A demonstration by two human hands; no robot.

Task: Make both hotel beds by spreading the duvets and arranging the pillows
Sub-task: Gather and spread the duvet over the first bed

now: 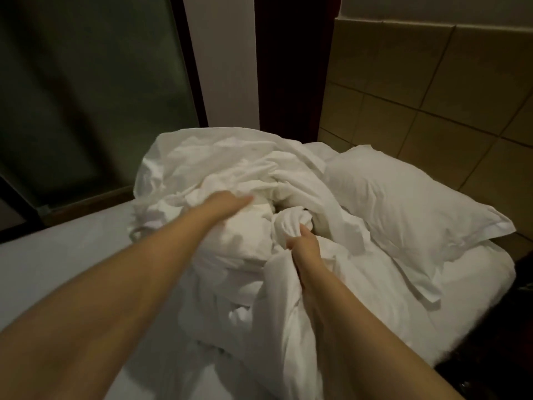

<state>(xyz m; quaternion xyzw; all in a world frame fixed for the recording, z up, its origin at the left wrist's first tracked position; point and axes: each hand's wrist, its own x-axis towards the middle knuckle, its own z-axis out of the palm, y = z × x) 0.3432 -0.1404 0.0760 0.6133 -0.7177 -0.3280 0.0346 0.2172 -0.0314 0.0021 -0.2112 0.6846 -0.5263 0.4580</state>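
Note:
A crumpled white duvet point(219, 168) lies heaped in the middle of the bed point(57, 255), which has a bare white sheet on its left side. My left hand point(230, 202) reaches into the heap with its fingers lying on the folds; its fingertips are partly hidden by cloth. My right hand point(304, 241) grips a bunched twist of the duvet just right of the heap's centre. A white pillow point(403, 203) lies at the right, at the head of the bed, with its flange hanging over the duvet's edge.
A padded tan headboard point(432, 82) of square panels runs along the right. A dark frosted glass panel point(86, 96) and a dark wooden post point(288, 67) stand behind the bed. Dark floor shows past the bed's right corner point(490, 342).

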